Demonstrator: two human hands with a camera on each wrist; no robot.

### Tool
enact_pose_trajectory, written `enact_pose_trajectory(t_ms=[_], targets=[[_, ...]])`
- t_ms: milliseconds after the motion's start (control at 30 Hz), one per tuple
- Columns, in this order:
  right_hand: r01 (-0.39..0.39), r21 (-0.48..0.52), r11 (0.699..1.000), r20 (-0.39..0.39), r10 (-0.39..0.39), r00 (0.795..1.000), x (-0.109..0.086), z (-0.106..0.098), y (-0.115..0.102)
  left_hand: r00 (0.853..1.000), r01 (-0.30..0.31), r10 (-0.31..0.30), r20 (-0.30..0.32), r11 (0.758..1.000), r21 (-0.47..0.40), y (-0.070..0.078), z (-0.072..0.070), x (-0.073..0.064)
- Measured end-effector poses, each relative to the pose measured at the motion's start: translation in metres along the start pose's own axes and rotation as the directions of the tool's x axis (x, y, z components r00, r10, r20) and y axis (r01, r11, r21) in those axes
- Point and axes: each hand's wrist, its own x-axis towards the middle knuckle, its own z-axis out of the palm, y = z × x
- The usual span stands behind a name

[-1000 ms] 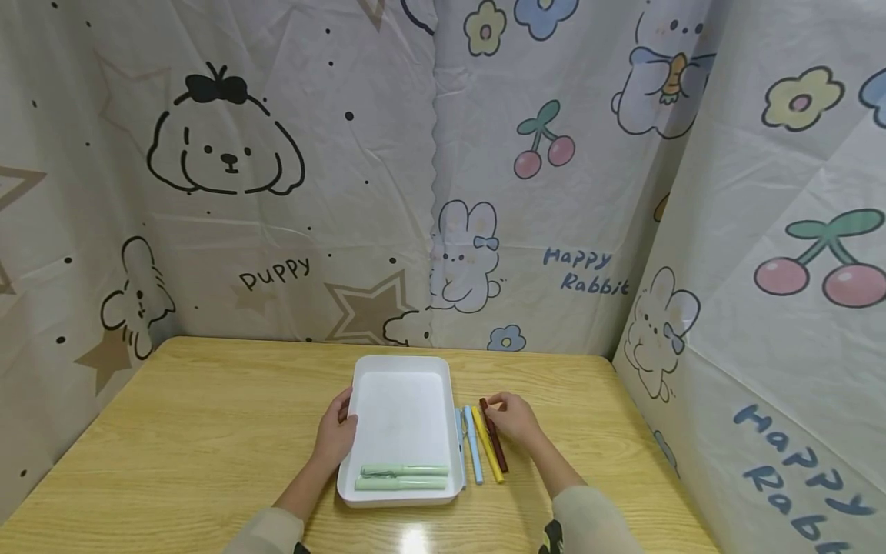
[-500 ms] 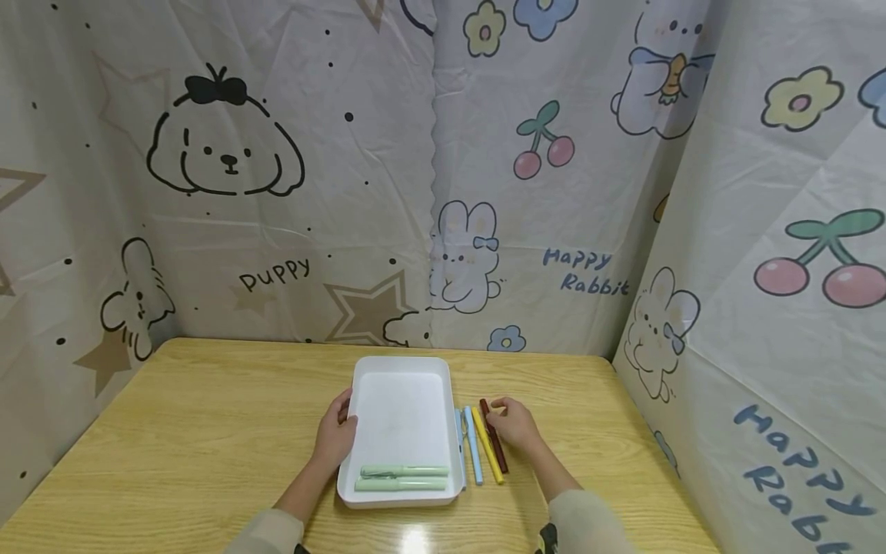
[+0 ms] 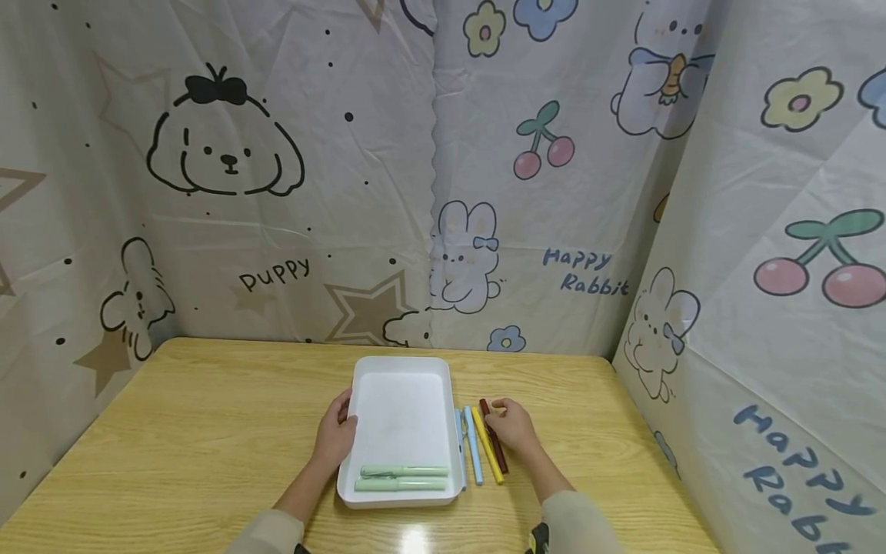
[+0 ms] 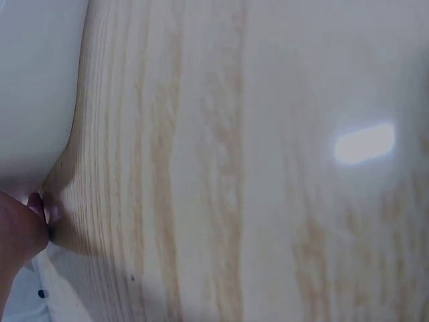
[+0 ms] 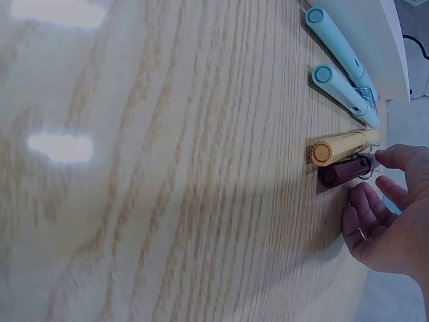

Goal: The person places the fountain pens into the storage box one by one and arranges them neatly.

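Note:
A white rectangular tray (image 3: pixel 398 415) lies on the table, two pale green pens (image 3: pixel 401 484) side by side across its near end. My left hand (image 3: pixel 335 438) grips the tray's left side, thumb at the rim. Right of the tray, two light blue pens (image 3: pixel 474 446), a yellow pen (image 3: pixel 488 450) and a dark red pen (image 3: pixel 500 455) lie in a row. One blue pen is partly hidden by the tray's wall. My right hand (image 3: pixel 514 423) pinches the dark red pen near its far end; in the right wrist view thumb and index finger (image 5: pixel 394 191) flank its clip end.
The wooden table (image 3: pixel 228 415) spreads out on both sides of the tray. Printed cloth (image 3: pixel 374 231) hangs along its back edge and right side. A bright light reflection (image 4: pixel 365 144) shows on the tabletop in the left wrist view.
The right forearm and sleeve have swung slightly left, while the fingers stay at the dark red pen. The left hand, the tray and the pens show no visible movement.

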Motion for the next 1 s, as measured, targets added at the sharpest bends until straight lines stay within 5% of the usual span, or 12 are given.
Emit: enact_pose_trajectory(t_ms=[500, 1000], targets=[[-0.058, 0.013, 0.998, -0.055, 0.059, 0.997, -0.0009, 0.0096, -0.0026, 1.0, -0.005, 0.006, 0.012, 1.0, -0.022, -0.0027, -0.0011, 0.0007], [-0.06, -0.093, 0.994, -0.073, 0.053, 0.996, -0.0025, 0.0096, -0.0026, 1.0, -0.003, 0.002, -0.007, 1.0, -0.016, -0.0001, -0.0003, 0.0003]])
